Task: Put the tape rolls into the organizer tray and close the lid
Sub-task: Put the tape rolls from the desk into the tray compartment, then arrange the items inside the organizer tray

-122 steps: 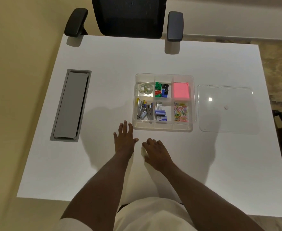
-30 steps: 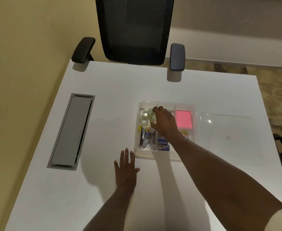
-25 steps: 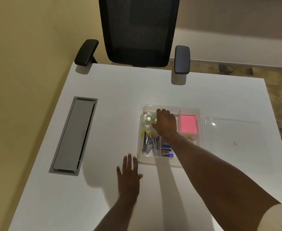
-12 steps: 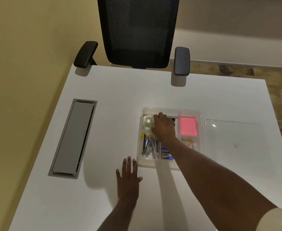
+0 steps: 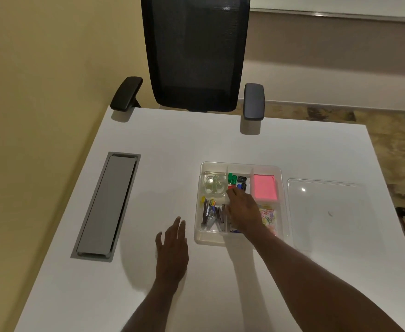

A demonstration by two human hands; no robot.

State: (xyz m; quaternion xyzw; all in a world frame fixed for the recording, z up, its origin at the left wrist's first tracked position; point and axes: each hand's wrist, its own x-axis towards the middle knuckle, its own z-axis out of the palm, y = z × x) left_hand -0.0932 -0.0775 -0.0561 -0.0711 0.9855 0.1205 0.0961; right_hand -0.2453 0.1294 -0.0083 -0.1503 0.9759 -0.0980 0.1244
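A clear organizer tray (image 5: 283, 197) with several compartments sits in the middle of the white table. Clear tape rolls (image 5: 213, 184) lie in its far left compartment. The clear lid (image 5: 326, 212) lies flat on the table just right of the tray. My right hand (image 5: 243, 209) hovers over the tray's middle, fingers loosely curled and holding nothing, a little nearer than the tape rolls. My left hand (image 5: 172, 248) rests flat on the table, fingers apart, to the near left of the tray.
The tray also holds coloured binder clips (image 5: 237, 182), pink sticky notes (image 5: 264, 188), paper clips (image 5: 267, 215) and staplers (image 5: 212, 215). A grey cable hatch (image 5: 108, 204) is set in the table at left. A black office chair (image 5: 196, 53) stands at the far edge.
My right hand has let go of the tape rolls in the far left compartment and drawn back toward me over the tray. My left hand has stayed on the table.
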